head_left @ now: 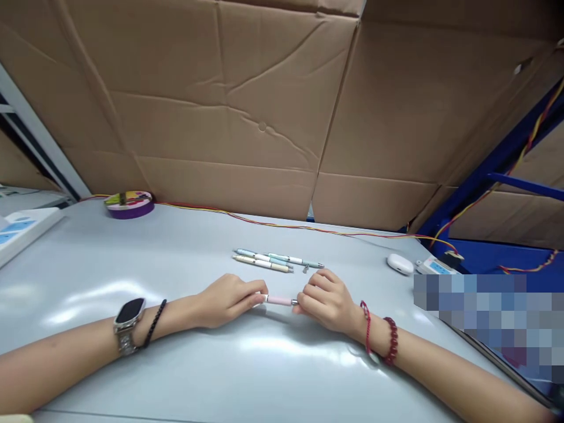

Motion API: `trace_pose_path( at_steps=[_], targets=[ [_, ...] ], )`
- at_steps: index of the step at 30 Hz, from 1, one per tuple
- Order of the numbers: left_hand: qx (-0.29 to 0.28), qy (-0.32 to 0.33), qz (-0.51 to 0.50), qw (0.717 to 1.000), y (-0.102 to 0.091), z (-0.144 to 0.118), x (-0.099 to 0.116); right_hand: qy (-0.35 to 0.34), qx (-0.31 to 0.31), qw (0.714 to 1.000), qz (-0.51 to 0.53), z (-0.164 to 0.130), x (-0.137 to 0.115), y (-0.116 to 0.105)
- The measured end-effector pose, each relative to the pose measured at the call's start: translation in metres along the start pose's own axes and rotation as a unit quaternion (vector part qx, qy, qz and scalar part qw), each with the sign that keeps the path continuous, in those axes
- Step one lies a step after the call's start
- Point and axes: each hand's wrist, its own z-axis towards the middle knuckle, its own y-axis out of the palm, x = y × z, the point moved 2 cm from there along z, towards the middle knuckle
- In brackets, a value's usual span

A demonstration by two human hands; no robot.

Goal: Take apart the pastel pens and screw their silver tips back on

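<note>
A pink pen (279,301) lies level just above the grey table (185,252), held at both ends. My left hand (229,298) pinches its left end with the fingertips. My right hand (326,299) grips its right end. A watch and a black cord sit on my left wrist; red bead bracelets circle my right wrist. Just beyond the hands lie three pastel pens (271,260) side by side, with a small metal clip (305,269) next to them.
A purple tape roll (129,204) stands at the back left. A red and yellow wire (282,225) runs along the cardboard wall (247,106). A white earbud case (400,264) and a small device (436,267) sit at right. A white box (22,230) is at far left.
</note>
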Motion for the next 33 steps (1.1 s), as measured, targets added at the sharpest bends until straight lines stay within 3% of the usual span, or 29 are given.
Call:
trace_pose_path(
  at_steps=[8,17,33],
  targets=[
    [-0.001,0.016,-0.017,1.000,-0.0016,0.0017,-0.0008,0.010,0.010,0.998,0.058,0.0014,-0.0020,-0.0044],
    [0.008,0.024,-0.013,1.000,-0.0022,0.0017,-0.0001,0.019,0.064,0.989,0.129,0.0005,0.0006,-0.0039],
    [0.034,-0.003,0.043,0.998,-0.0009,0.0030,0.0012,0.096,-0.005,0.990,0.102,0.0041,0.0023,0.0026]
  ],
)
